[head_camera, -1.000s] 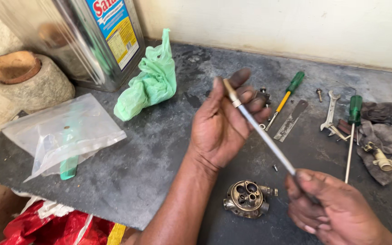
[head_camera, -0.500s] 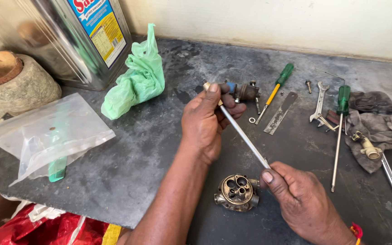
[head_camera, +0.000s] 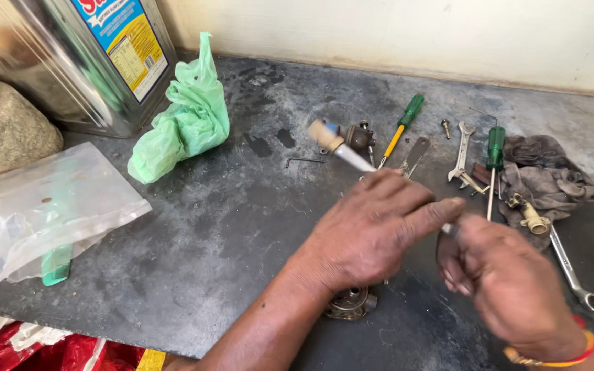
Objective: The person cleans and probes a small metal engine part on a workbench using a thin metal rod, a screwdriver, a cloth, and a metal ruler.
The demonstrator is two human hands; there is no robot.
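The thin white rod with a tan tip (head_camera: 342,148) slants above the dark grey table (head_camera: 228,227), its tip up near the small brown metal fitting (head_camera: 360,137). My left hand (head_camera: 372,233) lies over its middle with the grip curled around it, and my right hand (head_camera: 500,282), blurred, seems to pinch its lower end. A round brass carburettor body (head_camera: 350,302) sits under my left wrist; green-handled screwdrivers (head_camera: 495,148) and a crumpled green plastic bag (head_camera: 183,124) lie farther out.
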